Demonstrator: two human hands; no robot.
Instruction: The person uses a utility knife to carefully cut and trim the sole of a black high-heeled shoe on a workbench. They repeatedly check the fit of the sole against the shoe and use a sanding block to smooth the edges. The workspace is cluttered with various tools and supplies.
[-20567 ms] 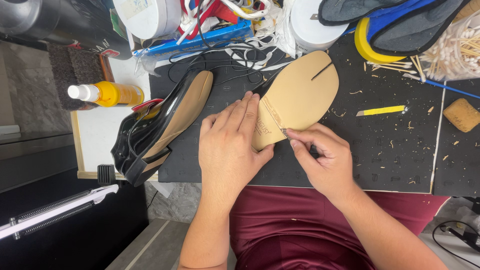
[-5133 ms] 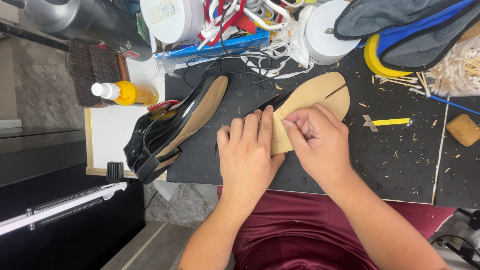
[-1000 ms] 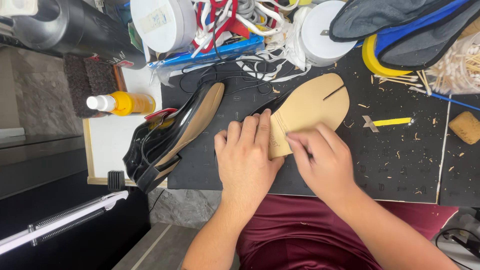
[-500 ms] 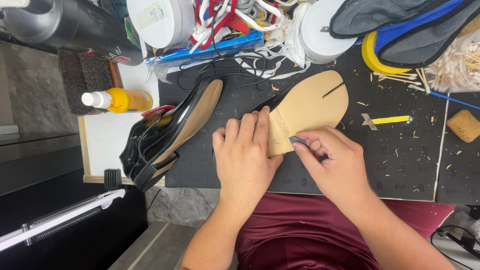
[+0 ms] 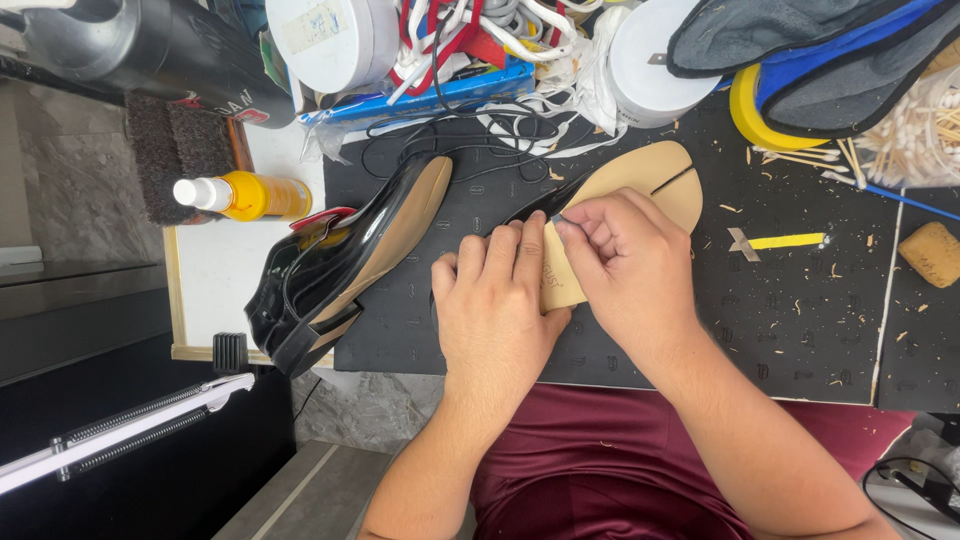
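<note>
A tan insole (image 5: 655,180) lies on a black cutting mat (image 5: 800,320). My left hand (image 5: 495,310) presses flat on its heel end and holds it down. My right hand (image 5: 625,265) rests over the insole's middle. Its fingertips are pinched at the insole's left edge, just beyond my left fingertips, on a small cutting tool that is almost wholly hidden. A black glossy shoe (image 5: 340,260) with a tan lining lies on its side to the left of my left hand, partly off the mat.
Shavings litter the mat, along with a yellow-handled blade (image 5: 785,241) and a cork (image 5: 930,254). A yellow bottle (image 5: 245,195), a brush (image 5: 175,155), white tubs (image 5: 650,55), cords and cotton swabs (image 5: 920,135) crowd the back. Grey and blue insoles (image 5: 800,50) lie at top right.
My right hand has slid up and left along the insole's edge, from beside my left hand to the edge just past my left fingertips. My left hand stays put.
</note>
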